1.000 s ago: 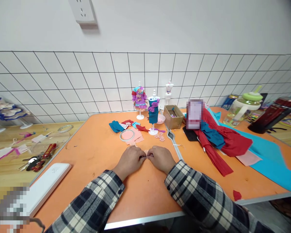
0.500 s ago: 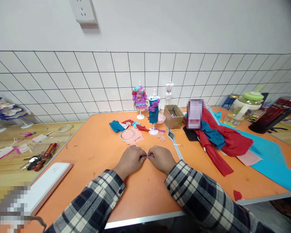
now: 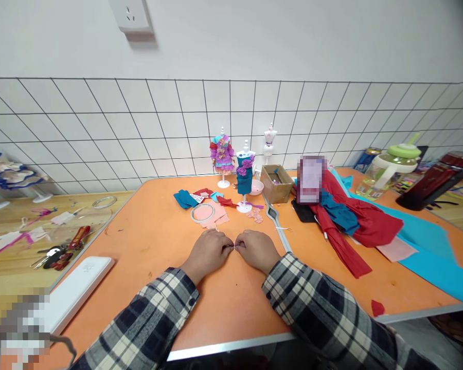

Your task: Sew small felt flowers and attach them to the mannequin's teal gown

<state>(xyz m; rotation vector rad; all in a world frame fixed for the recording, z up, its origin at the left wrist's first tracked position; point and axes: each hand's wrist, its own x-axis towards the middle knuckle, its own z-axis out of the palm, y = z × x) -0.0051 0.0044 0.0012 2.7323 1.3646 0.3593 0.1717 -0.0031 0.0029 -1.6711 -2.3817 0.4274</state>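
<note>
My left hand (image 3: 211, 253) and my right hand (image 3: 256, 250) meet fingertip to fingertip just above the orange table (image 3: 146, 246). Both are closed in a pinch. Whatever lies between the fingers is too small to make out. Just beyond them are a ring of tape (image 3: 202, 220) on pink paper pieces (image 3: 219, 216) and a cluster of small pink cut pieces (image 3: 255, 215). Behind these stands a small dress form (image 3: 245, 177) in a teal dress with purple flowers. A second form wears a purple ruffled dress (image 3: 222, 154), and a bare white form (image 3: 269, 139) stands farther back.
A cardboard box (image 3: 275, 192), a pink bowl (image 3: 256, 187) and a propped phone (image 3: 310, 180) stand at the back. Red crepe paper (image 3: 374, 221) and blue sheets (image 3: 428, 257) cover the right. A white power bank (image 3: 81, 290) lies left; a dark red flask (image 3: 435, 182) lies far right.
Both hands stay pinched together in almost the same place. The whole view has shifted very slightly; nothing on the table has visibly moved.
</note>
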